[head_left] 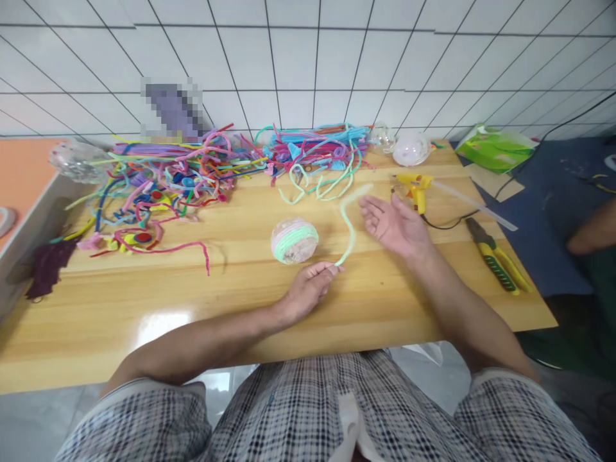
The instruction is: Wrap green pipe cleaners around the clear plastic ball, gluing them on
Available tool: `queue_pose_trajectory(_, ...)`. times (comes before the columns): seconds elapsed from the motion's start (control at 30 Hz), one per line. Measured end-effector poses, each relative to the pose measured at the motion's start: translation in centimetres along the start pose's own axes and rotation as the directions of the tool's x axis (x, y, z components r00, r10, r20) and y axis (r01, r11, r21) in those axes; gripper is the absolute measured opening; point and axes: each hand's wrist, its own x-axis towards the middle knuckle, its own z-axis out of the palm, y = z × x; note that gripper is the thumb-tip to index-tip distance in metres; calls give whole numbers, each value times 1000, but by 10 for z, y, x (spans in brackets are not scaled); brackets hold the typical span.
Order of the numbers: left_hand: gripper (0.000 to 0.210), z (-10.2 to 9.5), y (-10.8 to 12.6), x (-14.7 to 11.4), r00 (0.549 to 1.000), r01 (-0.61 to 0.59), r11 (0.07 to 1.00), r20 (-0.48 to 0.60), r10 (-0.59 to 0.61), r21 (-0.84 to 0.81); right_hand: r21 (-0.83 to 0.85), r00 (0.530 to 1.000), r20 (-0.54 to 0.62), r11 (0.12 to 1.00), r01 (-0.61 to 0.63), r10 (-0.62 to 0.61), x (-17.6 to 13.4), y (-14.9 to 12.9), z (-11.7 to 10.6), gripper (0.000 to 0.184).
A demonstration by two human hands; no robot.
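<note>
My left hand [310,290] pinches one end of a pale green pipe cleaner [349,231] above the front of the wooden table. The pipe cleaner curves upward and away, its far end blurred by motion. Close to that far end is my right hand [394,224], palm up with its fingers apart and nothing in it. Just beyond my left hand sits a clear ball [294,241], partly wrapped in bands of green and pink pipe cleaner. No hand touches the ball.
Tangled pipe cleaners [178,179] and a bundle of them [322,144] lie along the back. To the right are a yellow glue gun [414,186] with a glue stick, pliers [498,260], clear balls [411,151] and a green packet [495,149]. Another person's arm [594,228] shows at far right.
</note>
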Motion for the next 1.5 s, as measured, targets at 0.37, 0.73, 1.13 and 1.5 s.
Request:
queue_pose_trajectory(0.37, 66, -7, 5, -1, 988, 86, 996, 131, -86, 6, -605, 827, 419, 794, -52, 374, -45, 33, 16, 52)
queue_pose_trajectory(0.73, 79, -14, -4, -2, 968, 17, 997, 249, -36, 79, -373, 920, 378, 927, 46, 107, -37, 62, 11, 59)
queue_pose_trajectory(1.13, 79, -16, -4, 7, 946, 105, 994, 308, -98, -7, -344, 966, 258, 934, 94, -2, -37, 57, 18, 59)
queue_pose_trajectory(1.5, 69, -22, 5, 9, 873, 254, 961, 402, -275, 106, -436, 928, 370, 876, 206, -34, -36, 65, 9, 57)
